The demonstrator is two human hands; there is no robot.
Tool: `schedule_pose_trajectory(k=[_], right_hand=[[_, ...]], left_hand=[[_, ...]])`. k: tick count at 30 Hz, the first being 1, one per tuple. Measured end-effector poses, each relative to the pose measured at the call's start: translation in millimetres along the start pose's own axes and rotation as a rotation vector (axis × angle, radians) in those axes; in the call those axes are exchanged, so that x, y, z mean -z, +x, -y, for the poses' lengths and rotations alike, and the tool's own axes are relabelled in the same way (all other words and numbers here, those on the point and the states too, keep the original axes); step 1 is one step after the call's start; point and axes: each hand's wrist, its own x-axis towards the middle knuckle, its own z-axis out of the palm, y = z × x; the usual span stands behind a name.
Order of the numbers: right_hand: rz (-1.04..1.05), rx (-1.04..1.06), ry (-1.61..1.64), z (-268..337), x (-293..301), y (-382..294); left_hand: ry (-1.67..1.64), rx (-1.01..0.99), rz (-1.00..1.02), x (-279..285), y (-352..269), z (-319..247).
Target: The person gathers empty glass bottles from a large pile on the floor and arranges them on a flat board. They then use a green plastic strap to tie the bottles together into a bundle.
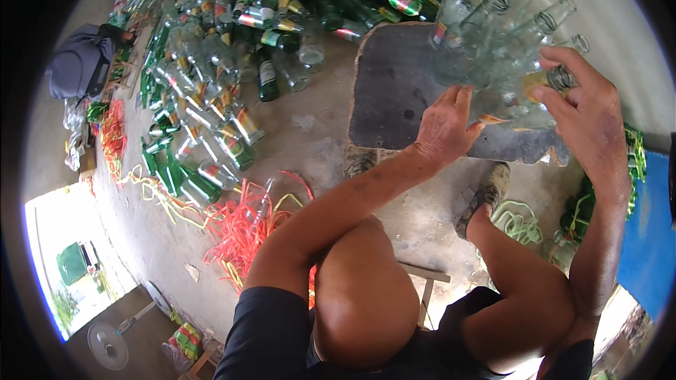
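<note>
Several clear glass bottles (488, 47) stand close together at the right end of a low dark board (391, 89) with chipped edges. My right hand (591, 111) grips the neck of a clear bottle with a gold neck label (536, 84) at the near right of the group. My left hand (449, 124) lies against the near left side of the bottles, above the board; its fingers are partly bent, and whether it grips a bottle I cannot tell. The lower parts of the bottles overlap and look blurred.
A large heap of green and clear bottles (211, 53) covers the floor at the upper left. Red plastic strapping (245, 227) lies tangled left of my knee, pale green strapping (520, 221) by my foot. A fan (108, 345) stands lower left; another person (84, 63) is at far left.
</note>
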Motion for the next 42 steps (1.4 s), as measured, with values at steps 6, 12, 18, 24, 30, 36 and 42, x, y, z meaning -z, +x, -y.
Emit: schedule_pose_trajectory(k=[6, 12, 18, 24, 30, 36, 42], right_hand=[[-0.001, -0.012, 0.022, 0, -2, 1], [0.035, -0.015, 0.009, -7, 0, 1], [0.004, -0.050, -0.020, -9, 0, 1], [-0.111, 0.027, -0.116, -22, 14, 1], [-0.169, -0.002, -0.162, -6, 22, -3], [-0.250, -0.001, -0.209, -8, 22, -4], [-0.243, -0.052, -0.200, 4, 24, -10]], left_hand=[[-0.083, 0.028, 0.028, 29, -13, 1], [-0.211, 0.020, 0.053, 69, -26, 11], [-0.171, 0.234, -0.239, 116, -66, 50], [-0.098, 0.598, -0.364, 164, -152, 122], [-0.333, 0.837, -0.402, 191, -152, 168], [-0.318, 0.859, -0.456, 180, -59, 205], [0.190, 0.912, -0.405, 165, 4, 289]])
